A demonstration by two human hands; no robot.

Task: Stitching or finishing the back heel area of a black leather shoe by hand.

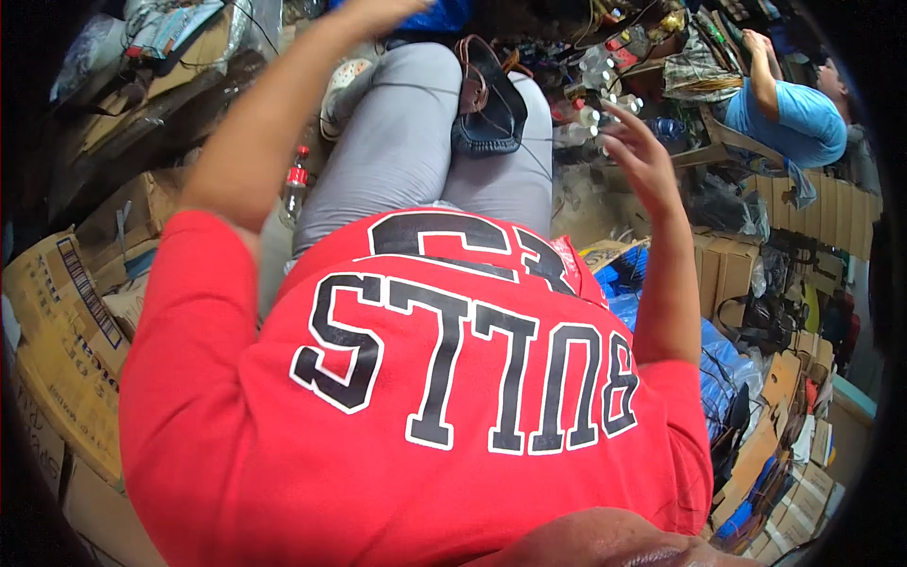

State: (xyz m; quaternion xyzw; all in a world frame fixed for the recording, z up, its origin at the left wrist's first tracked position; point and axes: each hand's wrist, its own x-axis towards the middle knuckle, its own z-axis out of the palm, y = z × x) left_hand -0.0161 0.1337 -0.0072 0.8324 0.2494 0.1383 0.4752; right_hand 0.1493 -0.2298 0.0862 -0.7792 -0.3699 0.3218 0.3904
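Note:
A sandal or open shoe (491, 123) with a dark sole and brown straps rests across my grey-trousered thighs, and neither hand touches it. My left hand (378, 11) reaches forward at the top edge beside a blue plastic bag (435, 16); its fingers are partly cut off and blurred, so their grip is unclear. Raised to the right of my knees, my right hand (644, 156) has its fingers apart and nothing visible in them. Just beyond its fingertips stand several plastic bottles with white caps (578, 130).
A red-capped bottle (296, 184) stands left of my leg. Cardboard boxes (61, 350) crowd the left side. To the right lie blue plastic sheeting (723, 369) and stacked cardboard (770, 425). Another person in a blue shirt (789, 118) sits at the far right.

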